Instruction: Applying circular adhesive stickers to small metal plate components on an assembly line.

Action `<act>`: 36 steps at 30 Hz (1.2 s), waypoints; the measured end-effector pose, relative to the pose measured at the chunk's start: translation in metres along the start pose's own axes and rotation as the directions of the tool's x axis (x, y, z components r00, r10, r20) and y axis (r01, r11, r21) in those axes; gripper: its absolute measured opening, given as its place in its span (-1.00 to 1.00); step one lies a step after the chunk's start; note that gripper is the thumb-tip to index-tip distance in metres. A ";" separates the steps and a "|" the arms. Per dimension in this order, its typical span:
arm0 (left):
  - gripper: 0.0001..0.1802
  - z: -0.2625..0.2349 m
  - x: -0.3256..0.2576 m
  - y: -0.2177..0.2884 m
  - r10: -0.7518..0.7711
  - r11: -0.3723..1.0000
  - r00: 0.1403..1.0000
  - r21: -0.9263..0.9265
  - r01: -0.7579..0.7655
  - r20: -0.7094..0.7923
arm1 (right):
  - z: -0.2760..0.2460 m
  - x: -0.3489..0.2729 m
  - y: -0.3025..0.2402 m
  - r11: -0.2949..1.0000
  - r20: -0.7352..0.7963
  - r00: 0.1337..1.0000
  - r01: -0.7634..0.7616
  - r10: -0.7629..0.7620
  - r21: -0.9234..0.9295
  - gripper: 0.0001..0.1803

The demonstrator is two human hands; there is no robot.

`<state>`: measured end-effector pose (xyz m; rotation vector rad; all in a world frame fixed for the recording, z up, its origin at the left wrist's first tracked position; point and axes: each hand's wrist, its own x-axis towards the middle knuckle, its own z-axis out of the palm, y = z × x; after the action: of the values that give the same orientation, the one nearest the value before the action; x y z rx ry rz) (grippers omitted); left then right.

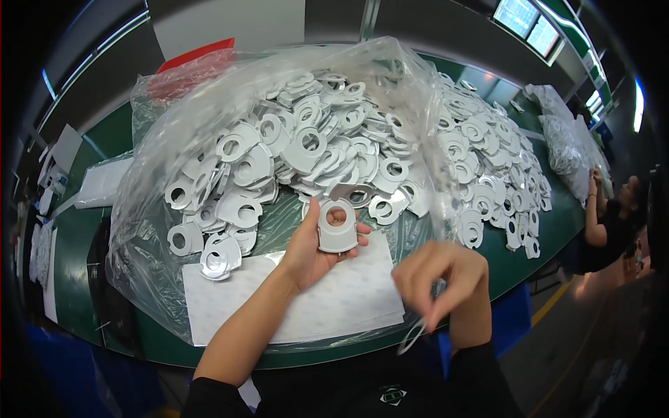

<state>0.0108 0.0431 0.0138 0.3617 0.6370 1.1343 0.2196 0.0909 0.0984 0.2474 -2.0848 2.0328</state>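
My left hand [313, 247] holds up a white plastic part [339, 237] with a round hole near its top and a wider, curved lower end. Its thumb lies along the part's left edge, and fingertips show at the right. To the right, my right hand [446, 282] is somewhat blurred, its fingers pinched together. From them hangs a thin pale loop [412, 338] over the table's front edge. Beyond my left hand rises a heap of similar white parts [306, 150] on clear plastic sheeting. White paper sheets [300, 306] lie under my hands.
A second heap of white parts [488, 167] spreads over the green table [550, 240] at the right. Crumpled clear plastic [411, 76] surrounds the first heap. A red sheet [195, 56] lies at the back left. At the far right, a person [610, 223] handles a filled plastic bag [563, 150].
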 end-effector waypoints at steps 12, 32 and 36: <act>-0.27 -0.007 -0.003 -0.005 0.067 0.998 0.997 0.003 -0.067 0.029 | 0.001 0.035 0.082 0.985 -0.769 0.623 -0.167 0.143 0.048 -0.91; -0.25 -0.011 -0.001 -0.007 0.065 0.998 0.997 0.011 -0.066 0.044 | 0.005 0.037 0.086 0.981 -0.776 0.604 -0.165 0.182 0.101 -0.89; -0.25 -0.010 -0.001 -0.007 0.069 0.997 0.997 0.014 -0.070 0.038 | 0.005 0.037 0.086 0.981 -0.778 0.603 -0.170 0.178 0.093 -0.89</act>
<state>0.0093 0.0386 0.0023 0.4197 0.6041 1.1873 0.1603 0.0898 0.0253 -0.7650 -1.5419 1.7442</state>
